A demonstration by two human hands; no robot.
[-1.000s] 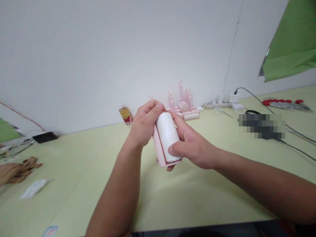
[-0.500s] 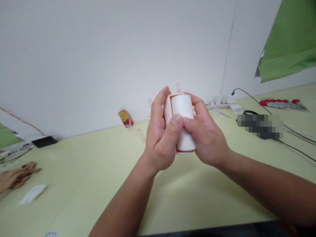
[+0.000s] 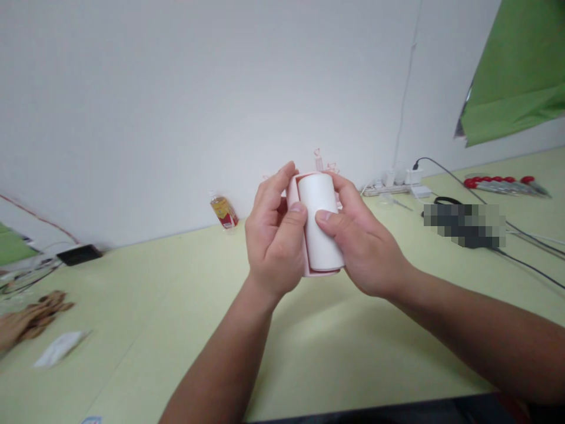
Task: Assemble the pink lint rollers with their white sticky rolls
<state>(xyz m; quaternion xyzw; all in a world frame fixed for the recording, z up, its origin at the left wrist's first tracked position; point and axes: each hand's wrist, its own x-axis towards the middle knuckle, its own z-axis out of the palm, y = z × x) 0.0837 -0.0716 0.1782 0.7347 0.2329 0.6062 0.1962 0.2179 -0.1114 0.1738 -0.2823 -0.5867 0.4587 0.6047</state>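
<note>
Up in front of me, above the table, is a smooth white cylinder (image 3: 321,247) sitting inside an open pink case (image 3: 292,191). My left hand (image 3: 278,235) closes round the case's left side, with the thumb along its near edge beside the cylinder. From the other side my right hand (image 3: 366,241) wraps the case, its thumb pressed on the cylinder's front. The fingers behind the case are partly hidden. Small pink clip-like pieces (image 3: 318,160) show just beyond it; whether they belong to it I cannot tell.
A bottle with a yellow and red label (image 3: 224,212) stands by the wall. To the right are a power strip (image 3: 388,189), a black cabled item (image 3: 461,224) and red-ended tools (image 3: 498,182). Leftward lie a black device (image 3: 79,254), a brown bundle (image 3: 44,312) and a white packet (image 3: 59,348).
Both hands have shifted slightly left with the case. My left thumb has moved off the cylinder's middle to its left edge, so the thumbs are now apart.
</note>
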